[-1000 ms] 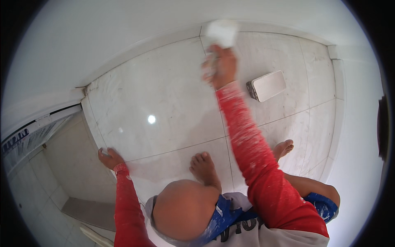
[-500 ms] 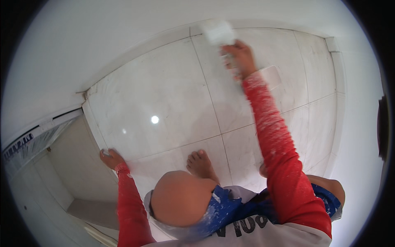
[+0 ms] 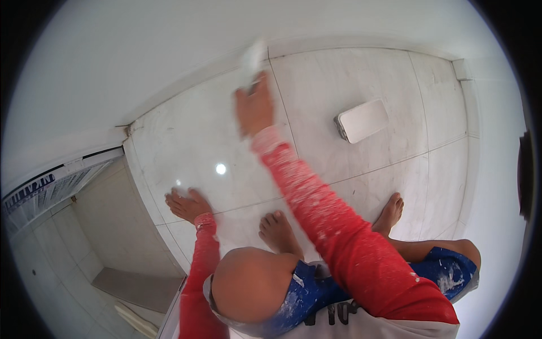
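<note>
My right hand [image 3: 255,108] is closed around what looks like a flat paint brush [image 3: 255,55], its broad white end blurred by motion. That end is up at the foot of the white wall [image 3: 186,62], close to where it meets the floor; whether it touches cannot be made out. My left hand [image 3: 189,204] holds nothing, fingers apart, over the pale floor tiles near the door-side edge. To the right of my right hand, a small rectangular container [image 3: 364,120] with a flat white top stands on the tiles. White specks cover my right red sleeve.
My bare feet [image 3: 279,231] stand on the tiles, with my knees [image 3: 254,285] bent close in front of me. At the left, a raised edge [image 3: 152,209] borders another tiled area with a grey step [image 3: 132,288]. A second white wall [image 3: 494,169] runs along the right.
My right hand has swept left along the wall with the brush, uncovering the container. My left hand has moved right and its fingers have spread.
</note>
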`<state>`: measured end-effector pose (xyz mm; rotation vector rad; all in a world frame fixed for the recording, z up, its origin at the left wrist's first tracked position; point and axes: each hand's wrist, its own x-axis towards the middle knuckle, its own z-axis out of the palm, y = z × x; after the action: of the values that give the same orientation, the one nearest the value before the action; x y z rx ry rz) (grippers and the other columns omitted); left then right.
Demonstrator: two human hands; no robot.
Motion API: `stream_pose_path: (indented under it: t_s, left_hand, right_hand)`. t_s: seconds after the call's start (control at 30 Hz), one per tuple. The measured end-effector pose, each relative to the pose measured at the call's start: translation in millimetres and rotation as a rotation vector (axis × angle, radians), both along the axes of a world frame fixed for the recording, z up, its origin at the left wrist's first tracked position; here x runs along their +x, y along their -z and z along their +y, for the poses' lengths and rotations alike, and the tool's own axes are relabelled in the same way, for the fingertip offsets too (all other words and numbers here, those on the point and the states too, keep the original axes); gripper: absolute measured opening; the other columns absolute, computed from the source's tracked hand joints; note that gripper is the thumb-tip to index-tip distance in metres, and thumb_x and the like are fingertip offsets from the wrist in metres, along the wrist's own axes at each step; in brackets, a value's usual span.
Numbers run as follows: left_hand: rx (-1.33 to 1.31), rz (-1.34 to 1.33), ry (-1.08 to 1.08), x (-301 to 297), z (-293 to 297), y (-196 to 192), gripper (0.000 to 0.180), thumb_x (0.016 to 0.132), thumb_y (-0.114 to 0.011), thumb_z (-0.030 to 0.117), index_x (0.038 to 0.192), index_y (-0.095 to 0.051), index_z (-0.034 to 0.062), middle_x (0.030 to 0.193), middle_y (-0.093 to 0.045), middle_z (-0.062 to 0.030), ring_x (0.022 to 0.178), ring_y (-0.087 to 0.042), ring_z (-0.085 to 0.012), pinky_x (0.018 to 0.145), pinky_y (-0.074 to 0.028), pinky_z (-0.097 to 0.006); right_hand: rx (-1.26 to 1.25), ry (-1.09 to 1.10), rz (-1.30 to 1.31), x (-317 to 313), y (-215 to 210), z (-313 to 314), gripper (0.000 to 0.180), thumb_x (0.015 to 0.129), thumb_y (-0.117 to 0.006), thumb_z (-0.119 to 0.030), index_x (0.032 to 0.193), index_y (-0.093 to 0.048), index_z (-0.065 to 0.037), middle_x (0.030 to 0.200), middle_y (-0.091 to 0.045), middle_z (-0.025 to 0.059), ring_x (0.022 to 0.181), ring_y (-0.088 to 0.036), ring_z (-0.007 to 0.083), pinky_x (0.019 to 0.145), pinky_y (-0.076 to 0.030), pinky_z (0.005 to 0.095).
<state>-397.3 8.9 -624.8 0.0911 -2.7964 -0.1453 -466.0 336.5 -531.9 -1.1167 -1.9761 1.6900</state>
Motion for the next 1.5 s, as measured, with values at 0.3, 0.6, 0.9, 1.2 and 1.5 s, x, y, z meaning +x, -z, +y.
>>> stream_pose_path:
  t_s: [0.3, 0.6, 0.9, 1.2, 1.5]
  left_hand:
    - [0.070, -0.124, -0.060, 2, 28, -27, 0.053, 0.091, -0.053, 0.029, 0.137, -0.047, 0.0037, 0.149, -0.040, -0.0213, 0.139, -0.035, -0.0389, 0.114, -0.026, -0.052]
    - [0.071, -0.142, -0.044, 6, 35, -29, 0.055, 0.090, -0.056, 0.026, 0.137, -0.045, 0.0015, 0.150, -0.037, -0.0230, 0.140, -0.032, -0.0400, 0.115, -0.025, -0.053]
    - [0.097, -0.215, -0.035, 10, 29, -51, 0.058, 0.088, -0.056, 0.028, 0.137, -0.043, 0.0004, 0.151, -0.035, -0.0238, 0.142, -0.028, -0.0420, 0.116, -0.020, -0.055]
    - [0.197, -0.231, -0.013, 17, 23, -78, 0.058, 0.085, -0.059, 0.029, 0.135, -0.047, 0.0018, 0.150, -0.037, -0.0230, 0.141, -0.030, -0.0415, 0.115, -0.022, -0.055]
    - [0.169, -0.160, -0.030, 31, 45, -71, 0.052, 0.088, -0.059, 0.022, 0.136, -0.049, 0.0041, 0.149, -0.041, -0.0198, 0.140, -0.034, -0.0371, 0.114, -0.026, -0.052]
  right_hand:
    - [0.120, -0.578, 0.034, -48, -14, -102, 0.032, 0.085, -0.060, -0.017, 0.115, -0.050, -0.010, 0.107, -0.060, 0.0181, 0.102, -0.061, 0.0382, 0.087, -0.049, 0.0490]
    - [-0.045, 0.076, 0.022, 69, -4, 118, 0.045, 0.084, -0.068, -0.017, 0.124, -0.052, -0.002, 0.075, -0.057, 0.0061, 0.058, -0.056, 0.0128, 0.051, -0.048, 0.0304]
    - [-0.204, 0.168, 0.085, 4, -50, 5, 0.047, 0.091, -0.058, -0.009, 0.125, -0.026, -0.011, 0.072, -0.052, 0.0074, 0.044, -0.052, 0.0156, 0.031, -0.042, 0.0316]
    - [0.281, -0.795, 0.081, -82, -66, -208, 0.046, 0.085, -0.057, -0.014, 0.128, -0.041, -0.008, 0.117, -0.053, 0.0237, 0.091, -0.063, 0.0444, 0.082, -0.051, 0.0531]
    - [0.377, -0.983, -0.074, -35, -95, 4, 0.040, 0.086, -0.054, -0.012, 0.124, -0.041, -0.006, 0.115, -0.054, 0.0232, 0.104, -0.059, 0.0413, 0.089, -0.048, 0.0485]
